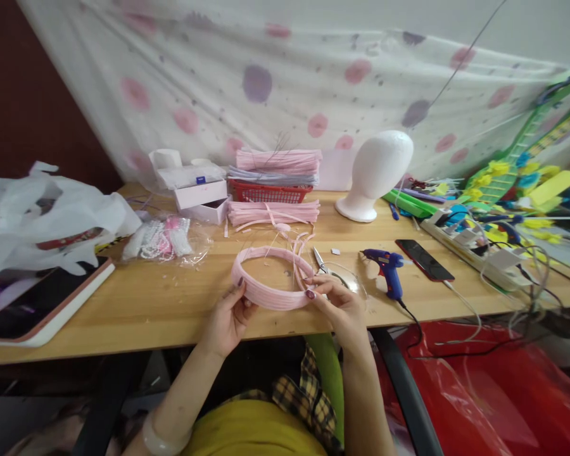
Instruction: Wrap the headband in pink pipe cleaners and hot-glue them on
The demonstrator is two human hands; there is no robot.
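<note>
A pink ring (270, 278) wound from pink strips is held over the front edge of the wooden table (147, 304). My left hand (228, 320) grips its near left side, fingers closed round the band. My right hand (335, 301) pinches its near right side, where loose pink strip ends stick up. Scissors (319, 260) lie just behind my right hand, and a blue glue gun (386, 269) stands to its right.
Stacks of pink strips (273, 212) and a red basket (270, 190) sit behind the ring. A white foam head (375, 171), a phone (424, 259), a power strip (475, 244) and craft clutter are at right. White boxes (194, 187), a bead bag (161, 240), plastic bags and a tablet (33, 304) lie left.
</note>
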